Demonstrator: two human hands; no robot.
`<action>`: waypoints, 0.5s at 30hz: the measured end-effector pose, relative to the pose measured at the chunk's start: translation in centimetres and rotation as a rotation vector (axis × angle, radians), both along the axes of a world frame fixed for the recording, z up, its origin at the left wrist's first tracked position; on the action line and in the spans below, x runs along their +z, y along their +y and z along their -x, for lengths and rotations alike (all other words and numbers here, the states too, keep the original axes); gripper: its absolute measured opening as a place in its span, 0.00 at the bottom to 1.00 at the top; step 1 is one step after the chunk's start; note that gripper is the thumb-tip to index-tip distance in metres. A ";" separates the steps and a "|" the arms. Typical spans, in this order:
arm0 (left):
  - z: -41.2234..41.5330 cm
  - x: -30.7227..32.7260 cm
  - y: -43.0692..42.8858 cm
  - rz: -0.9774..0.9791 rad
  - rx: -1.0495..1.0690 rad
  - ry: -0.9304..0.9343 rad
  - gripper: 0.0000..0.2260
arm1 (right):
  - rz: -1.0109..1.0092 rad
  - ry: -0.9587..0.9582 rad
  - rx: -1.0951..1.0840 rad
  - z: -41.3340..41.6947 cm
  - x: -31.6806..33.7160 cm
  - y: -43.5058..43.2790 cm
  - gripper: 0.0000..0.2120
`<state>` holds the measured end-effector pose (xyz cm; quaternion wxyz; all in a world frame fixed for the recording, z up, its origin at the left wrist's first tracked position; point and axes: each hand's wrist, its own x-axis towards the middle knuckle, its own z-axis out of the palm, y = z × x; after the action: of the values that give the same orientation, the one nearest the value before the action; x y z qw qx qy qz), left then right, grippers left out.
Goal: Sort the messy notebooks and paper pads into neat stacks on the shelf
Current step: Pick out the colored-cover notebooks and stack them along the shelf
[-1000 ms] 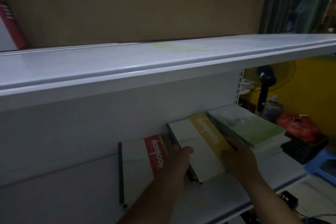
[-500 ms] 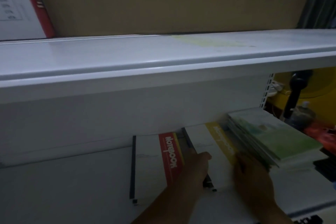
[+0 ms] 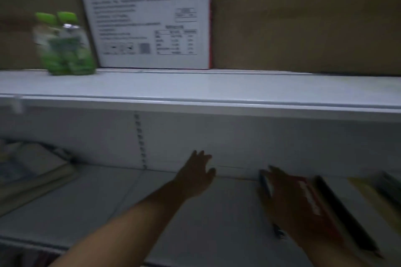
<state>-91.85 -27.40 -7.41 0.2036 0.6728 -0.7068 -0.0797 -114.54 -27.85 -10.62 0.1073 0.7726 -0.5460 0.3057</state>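
Observation:
The view is blurred. A white notebook with a red band (image 3: 312,199) lies flat on the lower shelf (image 3: 134,208) at the right. My right hand (image 3: 286,201) rests on its left part, fingers stretched toward the black spine edge. Right of it lies a notebook with a yellow band (image 3: 368,197), cut off by the frame edge. My left hand (image 3: 195,173) hovers open over the bare shelf left of the notebooks, fingers spread and holding nothing. A slanted pile of paper pads (image 3: 30,173) sits at the far left of the same shelf.
The upper shelf's edge (image 3: 195,104) overhangs the working space. On it stand green-capped bottles (image 3: 63,45), a white printed box (image 3: 147,17) and a brown cardboard box (image 3: 303,17). A slotted upright (image 3: 140,138) runs down the back panel.
The view has swung left. Both hands have left the yellow-band notebook. My right hand now lies on the red-band notebook, and my left hand has moved left over the bare shelf.

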 end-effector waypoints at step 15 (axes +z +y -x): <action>-37.4 3.2 26.6 -0.259 0.652 -0.397 0.26 | -0.354 0.473 0.850 -44.5 1.2 13.0 0.31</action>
<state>-54.45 -0.84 -4.18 -0.0086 0.8843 -0.4658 0.0322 -70.09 -14.84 -9.42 -0.0380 0.9805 -0.1882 0.0422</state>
